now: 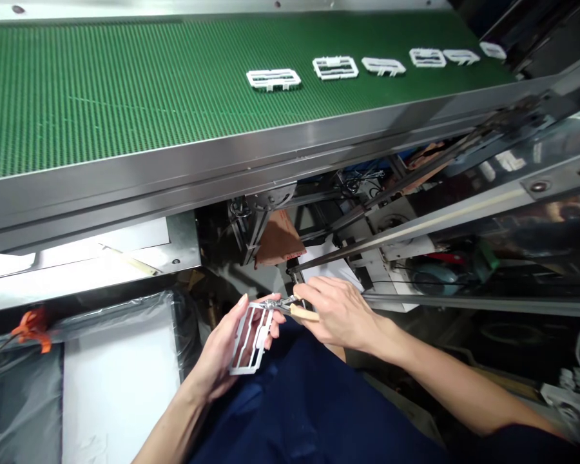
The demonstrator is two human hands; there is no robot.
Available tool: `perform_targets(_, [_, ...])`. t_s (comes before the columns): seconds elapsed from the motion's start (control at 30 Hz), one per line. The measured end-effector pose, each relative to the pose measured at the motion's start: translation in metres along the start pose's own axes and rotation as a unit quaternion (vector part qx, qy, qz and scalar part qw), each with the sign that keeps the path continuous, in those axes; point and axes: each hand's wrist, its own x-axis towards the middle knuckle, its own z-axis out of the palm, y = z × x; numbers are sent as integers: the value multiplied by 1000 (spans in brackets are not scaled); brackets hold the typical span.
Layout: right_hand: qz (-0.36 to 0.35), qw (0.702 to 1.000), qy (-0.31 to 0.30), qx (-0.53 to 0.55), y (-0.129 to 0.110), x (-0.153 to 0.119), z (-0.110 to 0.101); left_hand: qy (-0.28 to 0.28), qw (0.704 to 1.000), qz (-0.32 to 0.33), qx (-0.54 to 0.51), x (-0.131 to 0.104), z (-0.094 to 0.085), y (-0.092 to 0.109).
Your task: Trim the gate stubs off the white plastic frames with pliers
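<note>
My left hand [222, 345] is closed around a white plastic frame [245, 368], which has long slots with bars between them and is held tilted over my lap. In my right hand [341, 312] is a pair of nippers [303, 313] with pale yellow handles. Their metal jaws reach the upper end of the frame, beside my left fingertips. Whether the jaws bite on the plastic I cannot tell. More white frames of a like kind, such as this one [273, 79], lie in a row on the green conveyor belt [101, 90].
The belt's metal side rail [212, 154] runs across in front of me. To the left, a pen-like tool [130, 259] lies on a ledge, above a box lined with black plastic [164, 322]. An orange tie [33, 327] hangs there. Machine bars [444, 222] stretch along the right.
</note>
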Motion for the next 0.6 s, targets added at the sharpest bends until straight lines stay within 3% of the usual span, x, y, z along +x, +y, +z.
perform_targets(0.33, [3, 1000, 27, 15, 5, 3, 4, 8, 999, -2, -36, 2, 2, 4])
perform_targets(0.6, [156, 977, -25, 144, 9, 2, 0, 9, 996, -12, -84, 5, 9, 14])
